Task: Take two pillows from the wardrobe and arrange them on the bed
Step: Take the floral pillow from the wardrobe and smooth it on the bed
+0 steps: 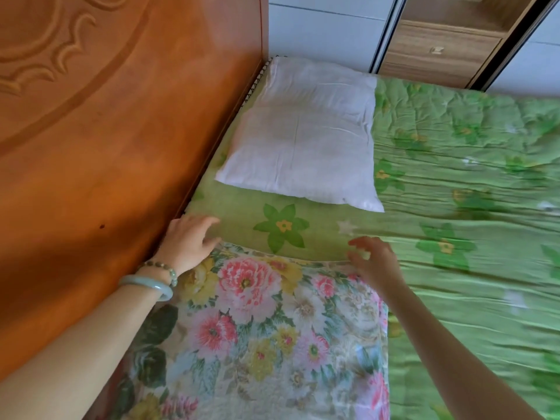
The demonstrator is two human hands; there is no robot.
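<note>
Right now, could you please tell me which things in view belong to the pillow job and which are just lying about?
Job: white pillow, floral pillow, green bed cover, left hand and right hand at the floral pillow's far edge.
Lying about: wooden headboard, drawer unit, wrist bangle.

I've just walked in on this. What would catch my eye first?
A bright floral pillow lies nearest, beside the carved wooden headboard, with the left hand and right hand at its far corners. Beyond it a plain white pillow rests on the green flowered bedcover.
</note>
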